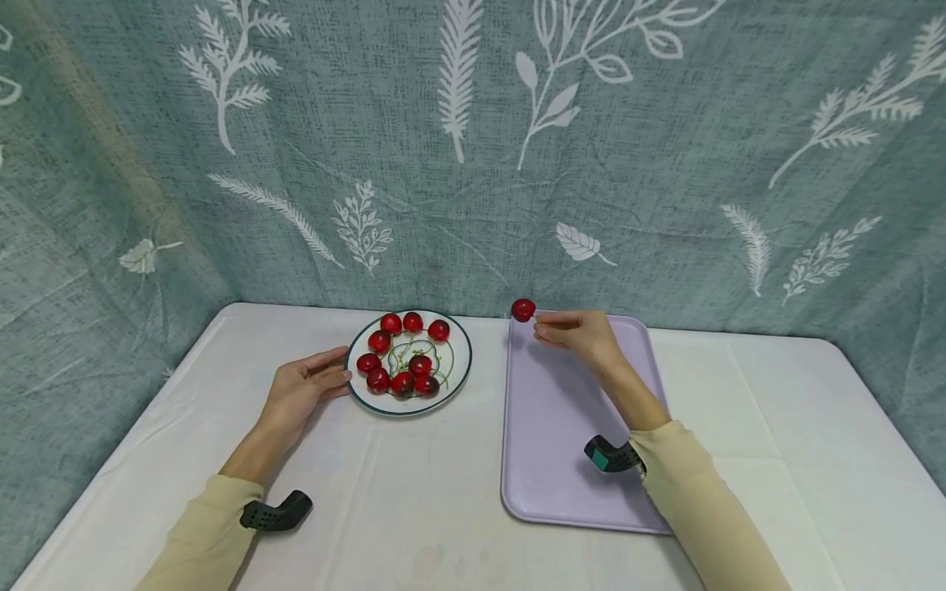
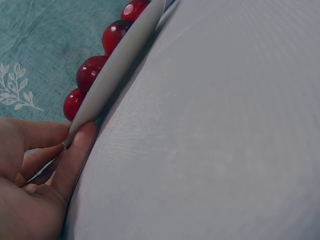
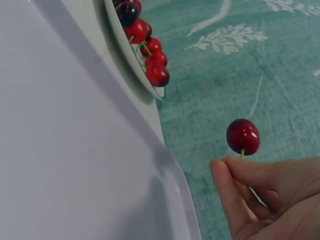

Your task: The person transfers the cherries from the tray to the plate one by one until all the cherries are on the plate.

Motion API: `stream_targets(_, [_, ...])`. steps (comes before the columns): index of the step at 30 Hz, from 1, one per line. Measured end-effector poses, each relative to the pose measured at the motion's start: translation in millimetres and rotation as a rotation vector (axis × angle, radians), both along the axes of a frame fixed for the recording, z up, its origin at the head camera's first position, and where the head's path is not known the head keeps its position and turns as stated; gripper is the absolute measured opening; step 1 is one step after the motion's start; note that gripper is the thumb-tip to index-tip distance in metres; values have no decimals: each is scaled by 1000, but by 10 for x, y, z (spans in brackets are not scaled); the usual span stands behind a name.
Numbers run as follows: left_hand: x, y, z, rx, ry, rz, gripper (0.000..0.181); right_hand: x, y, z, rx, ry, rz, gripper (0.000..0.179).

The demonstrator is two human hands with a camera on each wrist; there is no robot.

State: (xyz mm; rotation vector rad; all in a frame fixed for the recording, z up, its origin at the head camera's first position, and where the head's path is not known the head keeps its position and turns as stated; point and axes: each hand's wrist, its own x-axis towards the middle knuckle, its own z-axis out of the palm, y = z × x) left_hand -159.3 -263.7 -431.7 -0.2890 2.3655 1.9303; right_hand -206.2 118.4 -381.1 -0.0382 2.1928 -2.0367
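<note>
A white plate [image 1: 458, 386] with a dark rim stands left of centre, bearing several red cherries [image 1: 402, 384] with thin green stems. At its left edge, my left hand [image 1: 299, 392] holds the rim between thumb and fingers, as the left wrist view shows. My right hand [image 1: 580, 335] pinches a single dark-red cherry [image 3: 243, 136] by its short visible stem, the fruit pointing away from the fingertips. Held up, this cherry is over the far left corner of a lilac tray [image 1: 554, 460].
The tray lies flat to the right of the plate, with a gap of white tablecloth [image 1: 414, 492] between them. Behind the table's far edge hangs a green curtain [image 1: 414, 230] with white leaf prints. Each wrist carries a black device [image 1: 277, 512].
</note>
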Motion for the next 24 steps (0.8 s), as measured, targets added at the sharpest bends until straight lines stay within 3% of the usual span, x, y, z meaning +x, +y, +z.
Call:
stream_targets(14, [0,-11,16,16,-7,-9,53,-34,-333,-78,-71,24,52,32])
stream_targets(24, [2,-23,17,34,-2,-23,53,-113,-674,-163,-87,-39,85,30])
